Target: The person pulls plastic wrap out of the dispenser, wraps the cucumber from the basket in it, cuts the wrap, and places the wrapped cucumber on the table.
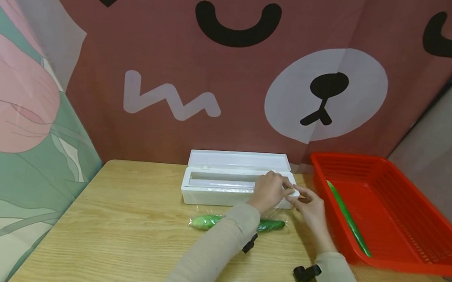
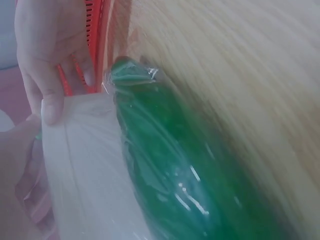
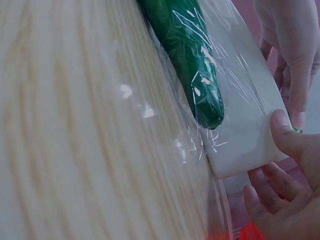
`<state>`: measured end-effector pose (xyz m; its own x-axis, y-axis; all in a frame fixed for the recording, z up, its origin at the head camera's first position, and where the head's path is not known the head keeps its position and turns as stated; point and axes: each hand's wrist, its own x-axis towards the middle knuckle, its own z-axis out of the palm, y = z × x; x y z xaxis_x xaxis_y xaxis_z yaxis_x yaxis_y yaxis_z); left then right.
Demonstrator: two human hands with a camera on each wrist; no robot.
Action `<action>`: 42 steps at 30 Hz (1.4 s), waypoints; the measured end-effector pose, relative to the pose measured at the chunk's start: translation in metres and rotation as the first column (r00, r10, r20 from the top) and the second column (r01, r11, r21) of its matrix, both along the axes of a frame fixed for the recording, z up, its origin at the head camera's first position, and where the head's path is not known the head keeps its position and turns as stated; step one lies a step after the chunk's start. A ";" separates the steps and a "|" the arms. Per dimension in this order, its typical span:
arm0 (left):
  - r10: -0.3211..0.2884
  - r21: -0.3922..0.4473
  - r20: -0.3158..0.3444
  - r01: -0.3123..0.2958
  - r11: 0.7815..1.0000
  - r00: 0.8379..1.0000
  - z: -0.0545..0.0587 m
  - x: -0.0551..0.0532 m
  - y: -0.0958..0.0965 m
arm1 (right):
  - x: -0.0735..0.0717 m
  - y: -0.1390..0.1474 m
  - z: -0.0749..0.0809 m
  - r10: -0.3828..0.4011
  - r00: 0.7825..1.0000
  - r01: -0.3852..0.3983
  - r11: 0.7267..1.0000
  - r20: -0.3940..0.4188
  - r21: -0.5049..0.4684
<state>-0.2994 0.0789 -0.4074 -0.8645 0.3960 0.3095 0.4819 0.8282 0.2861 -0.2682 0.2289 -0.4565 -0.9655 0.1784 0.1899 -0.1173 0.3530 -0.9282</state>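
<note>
A white cling film dispenser box (image 1: 207,197) stands with its lid (image 1: 240,160) raised and a film roll (image 1: 221,184) inside. My right hand (image 1: 310,206) grips the box's right end, thumb on the front face and fingers under the end. Fingers curled, my left hand (image 1: 268,190) pinches at the top edge beside it, at a small green piece (image 3: 296,130) mostly hidden by fingertips. In front of the box lies a cucumber (image 1: 205,221) under clear film (image 3: 192,150), which runs up over the box's front. My left forearm hides the cucumber's middle in the head view.
To the right stands a red basket (image 1: 396,212) holding one long green cucumber (image 1: 349,217) along its left side. The wooden table (image 1: 126,238) reaches a printed cloth (image 1: 214,71) at the back.
</note>
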 end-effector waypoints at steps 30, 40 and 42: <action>-0.011 -0.026 0.001 0.011 1.000 1.000 0.006 0.002 -0.011 | -0.001 -0.007 0.001 -0.004 1.000 0.003 0.997 -0.012 -0.078; 0.007 -0.030 -0.005 -0.008 1.000 1.000 0.004 0.002 -0.015 | 0.000 -0.003 0.000 -0.012 1.000 0.011 0.998 -0.006 -0.067; 0.010 -0.029 0.000 -0.010 1.000 1.000 0.004 0.001 -0.015 | 0.001 -0.004 0.000 -0.008 1.000 0.009 0.998 0.002 -0.068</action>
